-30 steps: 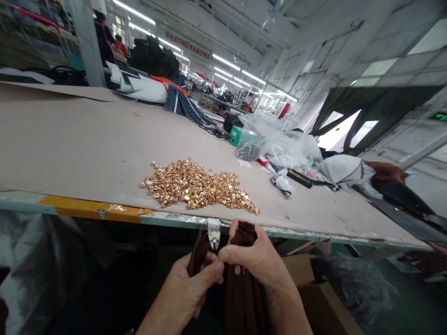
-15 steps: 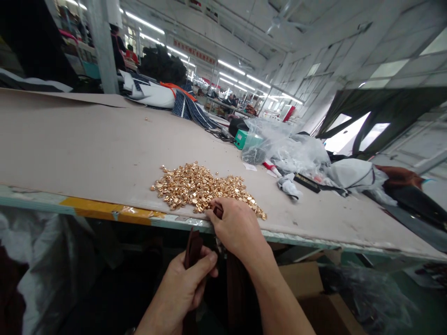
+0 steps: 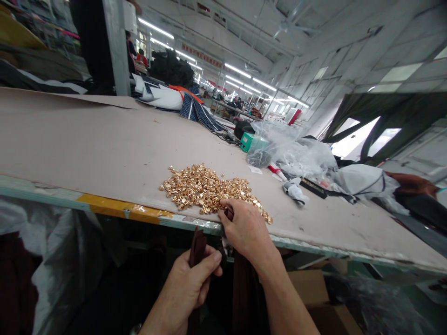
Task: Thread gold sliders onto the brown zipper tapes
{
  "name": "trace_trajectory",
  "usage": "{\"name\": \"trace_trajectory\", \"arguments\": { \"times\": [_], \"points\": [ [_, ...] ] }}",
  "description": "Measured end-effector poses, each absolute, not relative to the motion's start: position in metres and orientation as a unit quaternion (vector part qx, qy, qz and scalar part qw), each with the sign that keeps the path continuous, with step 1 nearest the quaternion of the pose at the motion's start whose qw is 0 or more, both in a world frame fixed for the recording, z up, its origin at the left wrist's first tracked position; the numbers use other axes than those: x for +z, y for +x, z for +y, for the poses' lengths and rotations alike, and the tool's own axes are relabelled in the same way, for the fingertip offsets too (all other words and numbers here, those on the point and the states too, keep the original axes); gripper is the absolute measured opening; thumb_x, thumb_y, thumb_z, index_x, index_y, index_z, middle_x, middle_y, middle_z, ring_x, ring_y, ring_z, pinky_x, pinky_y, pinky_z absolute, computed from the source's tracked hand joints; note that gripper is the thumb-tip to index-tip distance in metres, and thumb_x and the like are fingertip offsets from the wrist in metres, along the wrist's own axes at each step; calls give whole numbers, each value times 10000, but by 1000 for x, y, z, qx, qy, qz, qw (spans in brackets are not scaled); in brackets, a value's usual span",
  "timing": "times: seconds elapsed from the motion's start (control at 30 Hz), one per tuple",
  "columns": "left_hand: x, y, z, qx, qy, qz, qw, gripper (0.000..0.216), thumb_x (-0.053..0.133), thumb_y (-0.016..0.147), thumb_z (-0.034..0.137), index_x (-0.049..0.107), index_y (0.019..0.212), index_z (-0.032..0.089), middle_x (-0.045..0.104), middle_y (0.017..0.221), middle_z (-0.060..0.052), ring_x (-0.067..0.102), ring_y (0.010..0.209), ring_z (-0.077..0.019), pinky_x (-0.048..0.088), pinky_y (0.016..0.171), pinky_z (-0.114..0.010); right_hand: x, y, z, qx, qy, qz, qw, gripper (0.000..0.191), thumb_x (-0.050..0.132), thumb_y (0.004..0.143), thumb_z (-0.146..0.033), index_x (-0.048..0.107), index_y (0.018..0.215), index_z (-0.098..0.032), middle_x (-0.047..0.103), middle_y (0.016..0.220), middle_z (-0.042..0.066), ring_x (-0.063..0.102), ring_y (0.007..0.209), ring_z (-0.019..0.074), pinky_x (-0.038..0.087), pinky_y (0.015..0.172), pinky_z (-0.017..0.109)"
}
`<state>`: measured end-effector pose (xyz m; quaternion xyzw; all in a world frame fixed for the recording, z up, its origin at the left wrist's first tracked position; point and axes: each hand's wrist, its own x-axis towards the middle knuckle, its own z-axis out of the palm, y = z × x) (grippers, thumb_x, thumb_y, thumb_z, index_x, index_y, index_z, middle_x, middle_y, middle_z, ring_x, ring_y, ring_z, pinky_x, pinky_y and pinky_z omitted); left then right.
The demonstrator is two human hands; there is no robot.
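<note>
The person's 2 bare hands work in the lower middle of the frame. The left hand [image 3: 195,274], below the table edge, pinches a brown strip [image 3: 198,246] between thumb and fingers, the strip's end standing up above the grip. The right hand [image 3: 246,228] reaches over the edge to the near side of a heap of gold pieces [image 3: 202,186] in the centre of the frame; its fingers are curled around a second brown strip [image 3: 228,213], and whether the fingertips also grip a gold piece cannot be told. Brown lengths [image 3: 241,293] hang beneath the right wrist. The heap lies on the table [image 3: 104,139], near its front edge, where yellow tape [image 3: 122,207] runs at centre left. Right of centre lie a green box [image 3: 246,142], clear plastic [image 3: 289,149] and a black case [image 3: 313,187]. A cardboard box [image 3: 309,286] sits at lower right.
</note>
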<state>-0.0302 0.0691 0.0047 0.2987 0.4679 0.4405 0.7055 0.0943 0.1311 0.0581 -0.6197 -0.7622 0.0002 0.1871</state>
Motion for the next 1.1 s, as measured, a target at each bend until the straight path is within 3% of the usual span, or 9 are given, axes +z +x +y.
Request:
{"name": "trace_trajectory", "arguments": {
  "times": [0.27, 0.5, 0.77, 1.1],
  "points": [
    [3, -31, 69, 433, 296, 465, 713, 280, 681, 714, 412, 566, 757, 161, 551, 551, 45, 258, 351, -13, 123, 361, -172, 61, 83, 136, -12, -611, -776, 156, 160, 536, 887, -330, 659, 901, -229, 692, 864, 55, 625, 833, 206, 385, 697, 302],
    [4, -33, 68, 446, 295, 465, 706, 272, 693, 691, 403, 578, 737, 161, 565, 557, 36, 269, 346, -14, 131, 357, -173, 64, 93, 134, -29, -643, -755, 125, 108, 534, 861, -279, 604, 821, -207, 685, 773, 42, 608, 705, 194, 323, 593, 292],
    [6, -33, 68, 448, 306, 459, 704, 249, 663, 733, 383, 561, 748, 156, 553, 570, 40, 253, 352, -8, 121, 369, -173, 65, 93, 125, 10, -636, -746, 197, 158, 523, 880, -289, 658, 835, -220, 681, 710, 19, 599, 653, 169, 354, 612, 274],
    [4, -33, 70, 442, 296, 457, 713, 251, 666, 741, 383, 564, 787, 158, 486, 494, 71, 249, 353, -19, 121, 364, -175, 62, 82, 132, -8, -606, -784, 137, 105, 571, 853, -288, 629, 822, -206, 670, 838, 49, 600, 779, 189, 378, 674, 294]
  ]
}}
